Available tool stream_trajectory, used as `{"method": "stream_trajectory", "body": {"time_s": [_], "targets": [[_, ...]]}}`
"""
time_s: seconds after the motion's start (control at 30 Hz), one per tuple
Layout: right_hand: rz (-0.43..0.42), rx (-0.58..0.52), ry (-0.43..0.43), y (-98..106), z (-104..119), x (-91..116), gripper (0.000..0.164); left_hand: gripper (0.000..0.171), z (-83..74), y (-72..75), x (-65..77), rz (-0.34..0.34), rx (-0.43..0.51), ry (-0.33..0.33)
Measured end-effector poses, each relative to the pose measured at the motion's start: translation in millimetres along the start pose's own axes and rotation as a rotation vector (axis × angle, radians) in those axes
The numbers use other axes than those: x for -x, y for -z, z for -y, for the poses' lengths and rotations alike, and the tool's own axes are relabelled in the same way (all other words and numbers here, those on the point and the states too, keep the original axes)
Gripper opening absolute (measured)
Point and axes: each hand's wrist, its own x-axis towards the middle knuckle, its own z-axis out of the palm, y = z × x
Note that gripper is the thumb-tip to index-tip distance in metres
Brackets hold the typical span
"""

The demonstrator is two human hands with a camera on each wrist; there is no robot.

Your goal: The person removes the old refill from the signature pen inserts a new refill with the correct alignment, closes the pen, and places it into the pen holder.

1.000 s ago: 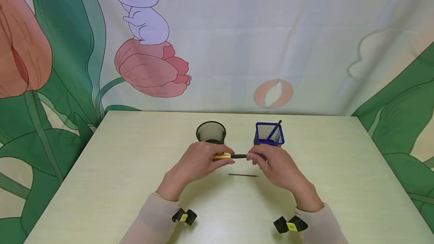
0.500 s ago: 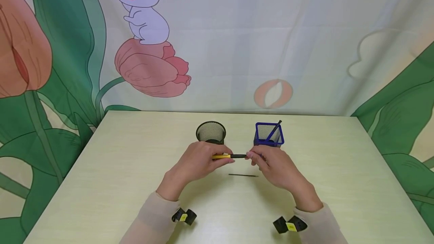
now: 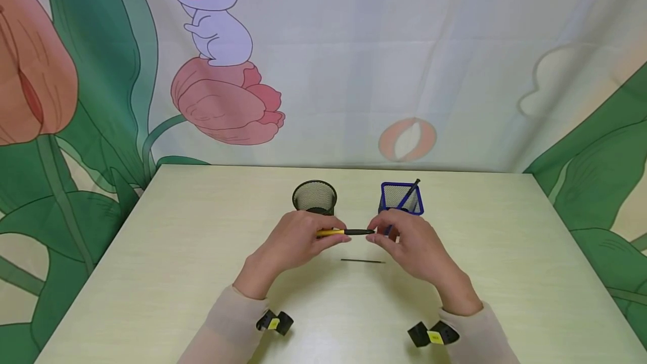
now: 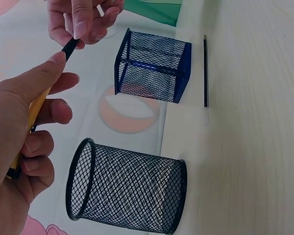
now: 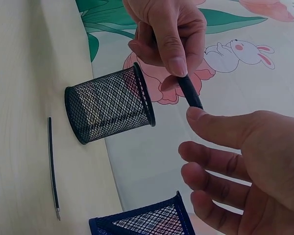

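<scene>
My left hand (image 3: pixel 298 240) grips a yellow pen (image 3: pixel 331 233) with a black front section, held level above the table and pointing right. In the left wrist view the yellow barrel (image 4: pixel 36 108) crosses my left palm, thumb on top. My right hand (image 3: pixel 411 243) is at the pen's black tip; its thumb and index finger stand apart around the tip, and its other fingers are loosely bent in the right wrist view. Below the hands, a thin black pen refill (image 3: pixel 362 261) lies on the table.
A round black mesh pen holder (image 3: pixel 314 196) stands behind my left hand. Behind my right hand is a square blue mesh holder (image 3: pixel 386 198) with a dark pen (image 3: pixel 410 192) leaning in it. The pale table (image 3: pixel 202 229) ends at a printed curtain (image 3: pixel 343 72).
The right thumb and index finger have parted from their pinch on the black tip, and more of the tip shows. The left hand and the pen have hardly moved.
</scene>
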Motion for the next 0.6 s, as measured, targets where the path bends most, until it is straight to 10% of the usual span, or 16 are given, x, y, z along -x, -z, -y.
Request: {"method": "stream_trajectory", "body": {"time_s": [0.6], "targets": [[0.001, 0.005, 0.008, 0.3, -0.5, -0.4, 0.005, 0.016, 0.8, -0.1, -0.5, 0.012, 0.001, 0.029]]}}
